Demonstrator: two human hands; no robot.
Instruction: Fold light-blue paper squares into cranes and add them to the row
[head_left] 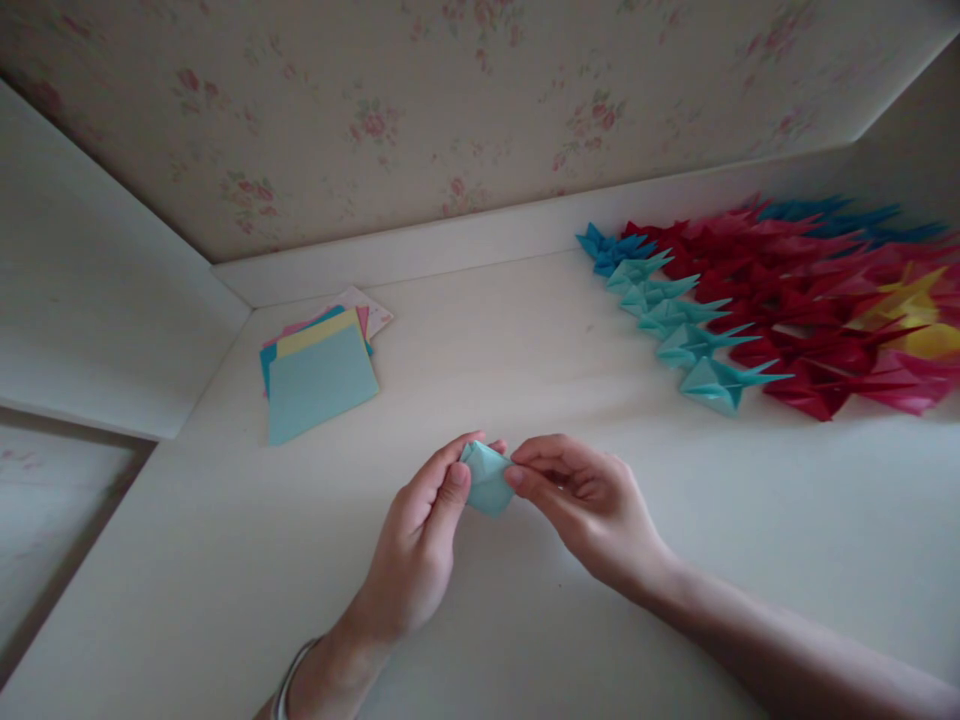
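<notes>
White desk, floral wall: aqua paper held btwn both hands

Floral wallpaper (465, 120) rose behind the white desk (487, 640). Folded aqua paper (489, 487) was over the desk, approx. mid-scene, pinched on both sides; couldn't tell if it touched the top. Its visible part was diamond-ish: one corner pointed to the near side, another to the right, w/ the long axis apparently running far-to-near, slanted a bit right at the near end. Fingers hid part of its left edge, so exact length n/a.

L hand (420, 540) reached in from near left, thumb pressed on the paper's face, other fingers behind, gripping its left side. Pale band (292, 680) circled that wrist. R hand (600, 510) came from near right, forearm slanting; thumb + index nipped the right corner, remaining fingers curled.

Far left: stacked paper sheets (322, 390), aqua on top, yellow, blue & pink below. Far right: aqua folded figures (721, 383) in a row, beside red folded figures (814, 388), plus pink, yellow, blue etc.
</notes>
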